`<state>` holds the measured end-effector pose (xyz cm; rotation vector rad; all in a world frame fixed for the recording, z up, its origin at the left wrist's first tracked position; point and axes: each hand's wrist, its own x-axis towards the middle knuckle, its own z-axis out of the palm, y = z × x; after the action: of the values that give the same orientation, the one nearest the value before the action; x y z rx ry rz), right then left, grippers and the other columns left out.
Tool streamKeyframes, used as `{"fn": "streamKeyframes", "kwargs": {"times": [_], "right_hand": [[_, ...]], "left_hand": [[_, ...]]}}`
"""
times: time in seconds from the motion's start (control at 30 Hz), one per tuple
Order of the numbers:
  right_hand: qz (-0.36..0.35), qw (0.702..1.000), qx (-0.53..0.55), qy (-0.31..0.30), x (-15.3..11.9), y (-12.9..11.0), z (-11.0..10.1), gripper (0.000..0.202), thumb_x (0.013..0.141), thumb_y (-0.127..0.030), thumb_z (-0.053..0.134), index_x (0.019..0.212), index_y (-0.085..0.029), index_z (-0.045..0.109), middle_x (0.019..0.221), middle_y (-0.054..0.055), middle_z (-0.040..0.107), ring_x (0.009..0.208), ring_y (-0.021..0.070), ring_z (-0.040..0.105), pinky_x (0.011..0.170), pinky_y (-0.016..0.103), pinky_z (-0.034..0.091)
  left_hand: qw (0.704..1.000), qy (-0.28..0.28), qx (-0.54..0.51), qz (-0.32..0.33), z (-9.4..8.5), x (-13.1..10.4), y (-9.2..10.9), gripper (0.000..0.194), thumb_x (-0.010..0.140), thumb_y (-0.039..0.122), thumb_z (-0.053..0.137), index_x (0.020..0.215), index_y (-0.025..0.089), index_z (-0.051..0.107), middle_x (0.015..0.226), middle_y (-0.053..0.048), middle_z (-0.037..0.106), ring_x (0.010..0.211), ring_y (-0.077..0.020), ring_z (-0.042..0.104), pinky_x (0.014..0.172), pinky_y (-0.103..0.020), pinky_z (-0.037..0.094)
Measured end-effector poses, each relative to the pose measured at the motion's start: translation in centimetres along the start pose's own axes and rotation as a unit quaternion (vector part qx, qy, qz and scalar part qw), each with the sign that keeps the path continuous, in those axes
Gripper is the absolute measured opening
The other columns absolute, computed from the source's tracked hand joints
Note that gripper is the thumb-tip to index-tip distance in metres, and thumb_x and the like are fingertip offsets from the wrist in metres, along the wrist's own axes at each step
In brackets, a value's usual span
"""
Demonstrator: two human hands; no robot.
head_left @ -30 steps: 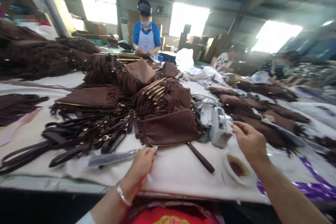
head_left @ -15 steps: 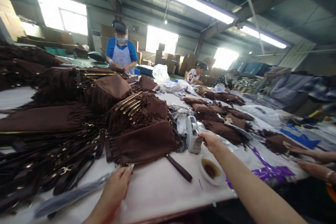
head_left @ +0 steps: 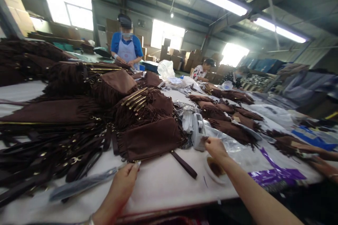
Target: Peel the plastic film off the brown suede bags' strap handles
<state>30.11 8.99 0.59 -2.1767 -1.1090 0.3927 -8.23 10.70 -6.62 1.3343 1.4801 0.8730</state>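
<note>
My left hand (head_left: pixel 126 181) is closed on the end of a dark strap wrapped in clear plastic (head_left: pixel 81 184), just below a brown fringed bag (head_left: pixel 153 139) with a wrist strap (head_left: pixel 184 164). My right hand (head_left: pixel 216 148) pinches at the front edge of a grey tape dispenser (head_left: pixel 198 132); whatever lies between its fingertips is too small to make out. Under the right forearm stands a white bowl (head_left: pixel 210 174) with brown contents, partly hidden by the arm.
More fringed bags (head_left: pixel 66 110) and dark straps (head_left: pixel 44 154) are heaped at the left. Bags (head_left: pixel 232 130), plastic film and a purple wrapper (head_left: pixel 277 175) lie at the right, near another person's hands (head_left: pixel 322 163). Beyond the table a person in blue (head_left: pixel 126 49) stands.
The whole view has shifted slightly, moving the scene rightward. Both my hands remain by the same objects, the right one still at the dispenser's front.
</note>
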Motion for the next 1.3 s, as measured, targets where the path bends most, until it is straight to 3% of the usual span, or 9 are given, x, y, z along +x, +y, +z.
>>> {"fn": "streamKeyframes", "kwargs": {"times": [0.07, 0.13, 0.27, 0.37, 0.6, 0.8, 0.97, 1.13, 1.3], "right_hand": [[-0.039, 0.998, -0.022, -0.032, -1.2, -0.4, 0.0, 0.022, 0.065, -0.012, 0.060, 0.045, -0.019, 0.054, 0.051, 0.002, 0.055, 0.059, 0.0157, 0.051, 0.058, 0.028, 0.033], [-0.085, 0.988, -0.031, -0.127, -3.3, -1.5, 1.0, 0.021, 0.071, -0.021, 0.060, 0.050, -0.019, 0.058, 0.053, 0.002, 0.058, 0.057, 0.0154, 0.051, 0.057, 0.027, 0.034], [-0.128, 0.917, 0.060, -0.373, -9.2, -5.9, 5.1, 0.026, 0.083, -0.038, 0.055, 0.069, -0.018, 0.064, 0.058, 0.001, 0.062, 0.048, 0.0118, 0.047, 0.049, 0.025, 0.036], [-0.141, 0.870, 0.126, -0.456, -13.0, -9.6, 8.7, 0.026, 0.082, -0.038, 0.056, 0.069, -0.017, 0.063, 0.060, 0.001, 0.062, 0.051, 0.0105, 0.048, 0.051, 0.023, 0.037], [-0.074, 0.869, 0.167, -0.460, -15.2, -12.0, 14.0, 0.035, 0.078, -0.046, 0.059, 0.057, -0.018, 0.055, 0.046, -0.003, 0.051, 0.043, 0.0083, 0.037, 0.043, 0.022, 0.028], [-0.048, 0.879, 0.142, -0.453, -14.6, -11.7, 14.3, 0.038, 0.076, -0.046, 0.063, 0.053, -0.018, 0.054, 0.043, -0.004, 0.049, 0.041, 0.0072, 0.034, 0.041, 0.022, 0.022], [0.027, 0.841, 0.157, -0.517, -14.0, -11.6, 14.7, 0.040, 0.073, -0.050, 0.066, 0.053, -0.019, 0.050, 0.039, -0.006, 0.045, 0.034, 0.0060, 0.030, 0.036, 0.022, 0.017], [0.043, 0.822, 0.167, -0.542, -14.0, -11.6, 14.9, 0.043, 0.073, -0.052, 0.065, 0.051, -0.019, 0.048, 0.037, -0.006, 0.043, 0.033, 0.0051, 0.029, 0.035, 0.022, 0.015], [0.044, 0.823, 0.193, -0.533, -14.3, -11.0, 14.3, 0.025, 0.068, -0.037, 0.070, 0.062, -0.015, 0.061, 0.048, -0.003, 0.055, 0.037, 0.0044, 0.034, 0.038, 0.020, 0.019]], "left_hand": [[0.999, -0.008, 0.019, 0.046, -0.3, -0.7, 0.1, 0.036, 0.082, 0.049, 0.049, 0.067, 0.019, 0.061, 0.062, -0.002, 0.057, 0.064, -0.0190, 0.052, 0.059, -0.028, 0.035], [0.997, -0.010, 0.041, 0.067, -0.5, -1.6, 0.2, 0.032, 0.085, 0.041, 0.047, 0.067, 0.019, 0.060, 0.065, -0.003, 0.059, 0.067, -0.0192, 0.053, 0.063, -0.028, 0.035], [0.994, -0.006, 0.058, 0.089, -0.3, -3.3, 0.2, 0.029, 0.090, 0.035, 0.044, 0.070, 0.019, 0.057, 0.069, -0.002, 0.060, 0.067, -0.0169, 0.051, 0.064, -0.027, 0.033], [0.992, -0.004, 0.068, 0.105, -0.3, -4.5, 0.1, 0.027, 0.092, 0.033, 0.042, 0.072, 0.020, 0.056, 0.069, -0.002, 0.059, 0.065, -0.0159, 0.050, 0.062, -0.027, 0.032], [0.983, -0.008, 0.124, 0.133, -0.5, -6.0, -0.2, 0.026, 0.096, 0.032, 0.038, 0.083, 0.020, 0.058, 0.077, -0.006, 0.061, 0.070, -0.0185, 0.054, 0.065, -0.029, 0.034], [0.980, -0.010, 0.138, 0.142, -0.2, -6.2, -0.4, 0.025, 0.096, 0.032, 0.037, 0.085, 0.022, 0.058, 0.079, -0.007, 0.061, 0.071, -0.0205, 0.054, 0.066, -0.030, 0.035], [0.968, -0.026, 0.172, 0.179, -0.1, -6.1, -1.3, 0.025, 0.097, 0.033, 0.036, 0.090, 0.022, 0.058, 0.078, -0.008, 0.061, 0.069, -0.0211, 0.055, 0.065, -0.031, 0.035], [0.951, -0.021, 0.233, 0.204, -0.3, -6.0, -1.9, 0.026, 0.098, 0.030, 0.034, 0.091, 0.021, 0.058, 0.080, -0.011, 0.062, 0.070, -0.0224, 0.056, 0.064, -0.032, 0.035], [0.954, 0.004, 0.236, 0.185, -1.1, -5.6, -1.4, 0.027, 0.096, 0.036, 0.041, 0.081, 0.022, 0.058, 0.074, -0.009, 0.059, 0.067, -0.0214, 0.053, 0.063, -0.031, 0.034]]}}
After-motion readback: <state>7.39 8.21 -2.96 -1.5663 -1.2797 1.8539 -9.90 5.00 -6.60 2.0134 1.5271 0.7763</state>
